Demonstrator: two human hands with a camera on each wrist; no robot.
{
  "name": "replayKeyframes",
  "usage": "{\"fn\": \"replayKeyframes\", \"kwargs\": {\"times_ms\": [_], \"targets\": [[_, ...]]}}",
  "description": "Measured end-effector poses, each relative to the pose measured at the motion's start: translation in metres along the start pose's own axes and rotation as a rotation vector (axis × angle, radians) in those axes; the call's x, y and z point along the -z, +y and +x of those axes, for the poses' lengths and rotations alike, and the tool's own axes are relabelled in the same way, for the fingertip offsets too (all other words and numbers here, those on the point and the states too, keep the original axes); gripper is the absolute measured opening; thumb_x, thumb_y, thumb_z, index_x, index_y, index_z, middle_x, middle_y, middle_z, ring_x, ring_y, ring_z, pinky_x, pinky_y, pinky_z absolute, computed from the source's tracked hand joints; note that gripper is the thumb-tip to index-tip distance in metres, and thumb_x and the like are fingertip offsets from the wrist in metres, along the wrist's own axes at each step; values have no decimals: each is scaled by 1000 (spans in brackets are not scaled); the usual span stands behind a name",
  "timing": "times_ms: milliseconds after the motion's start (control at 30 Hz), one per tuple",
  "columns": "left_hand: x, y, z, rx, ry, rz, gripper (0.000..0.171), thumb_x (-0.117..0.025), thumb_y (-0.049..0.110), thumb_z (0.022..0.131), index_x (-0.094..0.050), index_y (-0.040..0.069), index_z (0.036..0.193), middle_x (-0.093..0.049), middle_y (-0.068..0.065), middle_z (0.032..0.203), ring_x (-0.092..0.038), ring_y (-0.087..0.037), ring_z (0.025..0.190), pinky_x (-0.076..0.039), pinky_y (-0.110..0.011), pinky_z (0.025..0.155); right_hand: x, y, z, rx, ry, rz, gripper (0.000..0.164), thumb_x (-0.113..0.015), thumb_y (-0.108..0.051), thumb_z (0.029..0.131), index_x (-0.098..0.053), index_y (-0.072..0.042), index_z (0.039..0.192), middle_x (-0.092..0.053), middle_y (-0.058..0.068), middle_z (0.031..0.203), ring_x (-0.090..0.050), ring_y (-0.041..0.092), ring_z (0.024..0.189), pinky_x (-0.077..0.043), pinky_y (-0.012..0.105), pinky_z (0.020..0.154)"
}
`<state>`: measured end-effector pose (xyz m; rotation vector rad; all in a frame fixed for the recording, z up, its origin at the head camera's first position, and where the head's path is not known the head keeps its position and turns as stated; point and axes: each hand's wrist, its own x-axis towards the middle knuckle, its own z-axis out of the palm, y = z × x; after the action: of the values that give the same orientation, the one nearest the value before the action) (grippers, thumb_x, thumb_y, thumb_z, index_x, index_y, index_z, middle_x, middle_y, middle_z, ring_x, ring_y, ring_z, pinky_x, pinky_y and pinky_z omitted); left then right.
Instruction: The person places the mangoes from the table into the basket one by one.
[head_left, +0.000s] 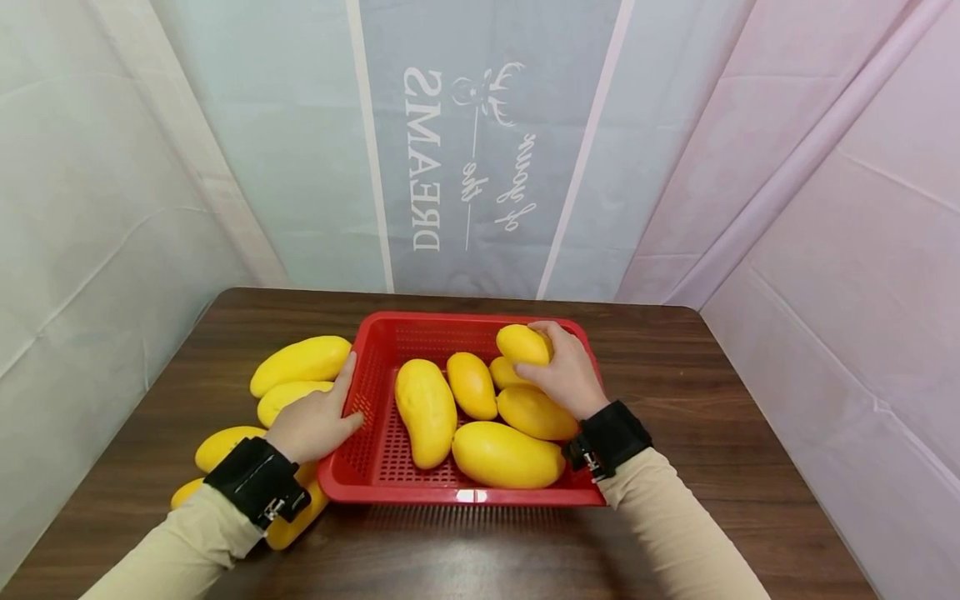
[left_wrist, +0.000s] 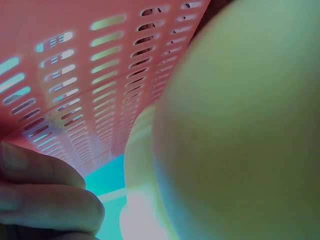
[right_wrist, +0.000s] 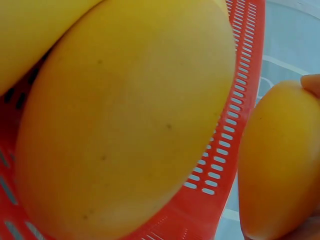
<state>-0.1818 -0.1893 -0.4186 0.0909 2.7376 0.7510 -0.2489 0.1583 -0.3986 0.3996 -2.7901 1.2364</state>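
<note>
A red plastic basket [head_left: 397, 496] with slotted walls stands on the table. My left hand [head_left: 311, 425] grips its left rim, thumb on the inner side; in the left wrist view its fingers [left_wrist: 50, 205] are curled beside the slotted wall [left_wrist: 107, 75]. Over the basket's far right part, my right hand [head_left: 566, 371] holds a yellow mango [head_left: 520, 343] between thumb and fingers. That mango [right_wrist: 277, 165] shows at the right edge of the right wrist view. Several mangoes lie below, among them a long curved one [head_left: 425, 412] and a large one [head_left: 506, 455].
Left of the basket, several more mangoes lie on the dark wooden table [head_left: 720, 483], such as one at the back [head_left: 300, 365]; my left hand and forearm partly cover others. A printed cloth [head_left: 487, 208] hangs behind the table, and pale sheets [head_left: 862, 250] flank it.
</note>
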Motion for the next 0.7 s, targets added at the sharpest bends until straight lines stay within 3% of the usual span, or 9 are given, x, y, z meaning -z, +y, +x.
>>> {"fn": "replayKeyframes", "kwargs": {"times_ms": [700], "targets": [[-1,0,2,13,7,-2,93,-58,28,96,8,16,160,-63,-4,76,-63,-14,58,-51,-28,58,-7,4,1,-53,-65,-240,60,-77,-25,83,-51,-8,134,-60,15,127,-53,33,111,-48,49,95]]}}
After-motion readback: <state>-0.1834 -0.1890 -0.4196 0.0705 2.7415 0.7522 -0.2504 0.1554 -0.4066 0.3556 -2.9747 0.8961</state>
